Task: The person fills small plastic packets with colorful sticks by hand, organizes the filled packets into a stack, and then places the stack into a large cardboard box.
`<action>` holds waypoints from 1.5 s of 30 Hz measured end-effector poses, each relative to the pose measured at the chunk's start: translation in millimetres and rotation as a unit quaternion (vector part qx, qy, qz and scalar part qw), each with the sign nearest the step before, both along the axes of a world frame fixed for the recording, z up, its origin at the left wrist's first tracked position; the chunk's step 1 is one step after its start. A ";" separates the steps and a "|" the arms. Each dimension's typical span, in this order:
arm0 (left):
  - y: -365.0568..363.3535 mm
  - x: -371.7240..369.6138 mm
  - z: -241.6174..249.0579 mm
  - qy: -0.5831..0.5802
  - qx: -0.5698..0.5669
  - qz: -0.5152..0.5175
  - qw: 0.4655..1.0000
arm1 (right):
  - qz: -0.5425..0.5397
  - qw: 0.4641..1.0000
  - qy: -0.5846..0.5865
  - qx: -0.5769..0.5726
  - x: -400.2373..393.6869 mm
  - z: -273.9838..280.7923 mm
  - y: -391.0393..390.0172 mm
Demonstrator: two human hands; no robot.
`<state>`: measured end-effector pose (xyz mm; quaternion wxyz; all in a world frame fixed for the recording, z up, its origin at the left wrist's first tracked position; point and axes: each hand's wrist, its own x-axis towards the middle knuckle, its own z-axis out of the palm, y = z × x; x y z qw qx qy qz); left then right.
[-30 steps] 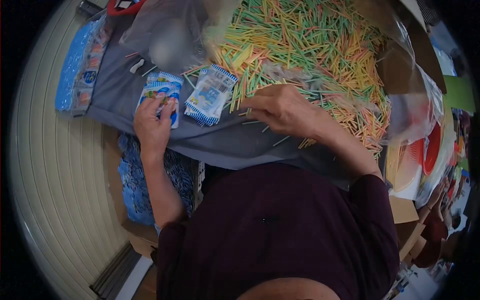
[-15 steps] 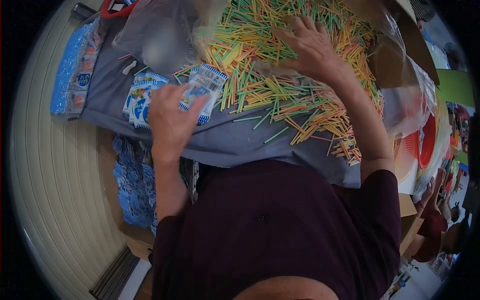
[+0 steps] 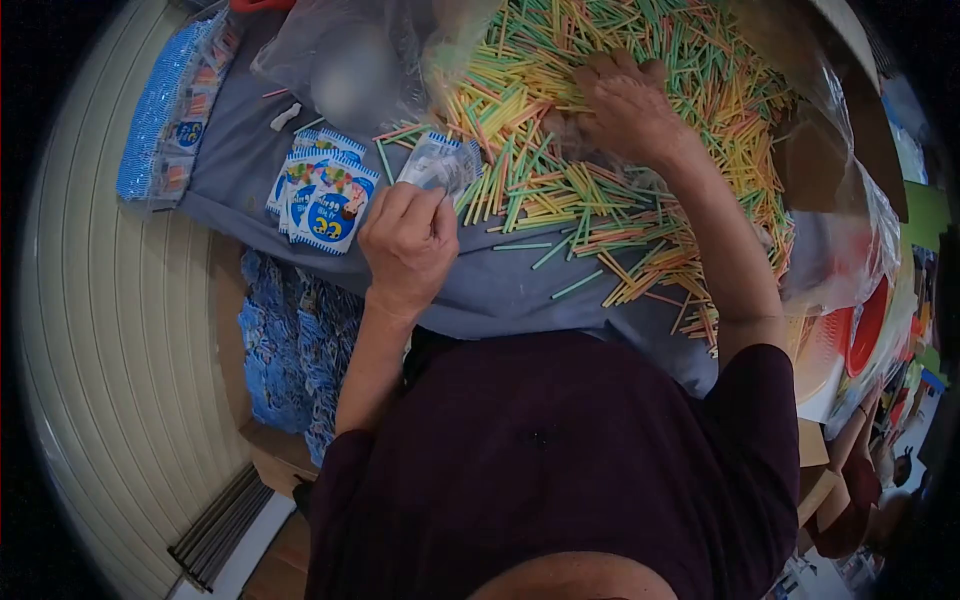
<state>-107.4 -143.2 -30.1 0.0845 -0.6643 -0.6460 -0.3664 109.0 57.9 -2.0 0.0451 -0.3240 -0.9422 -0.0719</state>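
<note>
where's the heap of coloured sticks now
In the head view, the heap spreads across the upper middle and right, beneath the right hand and beside the packets.

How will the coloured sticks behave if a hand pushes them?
The coloured sticks would probably slide and scatter, since they lie loose and crisscrossed. Each is likely light, being so thin. They seem fairly stiff, because most lie straight.

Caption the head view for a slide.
Left hand by a blue-edged packet, right hand at a heap of coloured sticks.
</note>
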 end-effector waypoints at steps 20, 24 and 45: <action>-7.6 -9.9 16.5 -0.044 -0.062 -0.009 0.997 | -0.080 0.996 0.035 -0.033 -16.0 30.5 4.9; 0.4 -12.8 14.8 -0.027 -0.074 -0.020 0.997 | -0.027 0.961 0.269 -0.051 9.1 15.9 29.3; -1.8 -24.8 35.9 -0.235 -0.066 -0.044 0.969 | 0.006 0.728 0.544 -0.417 43.3 2.3 19.3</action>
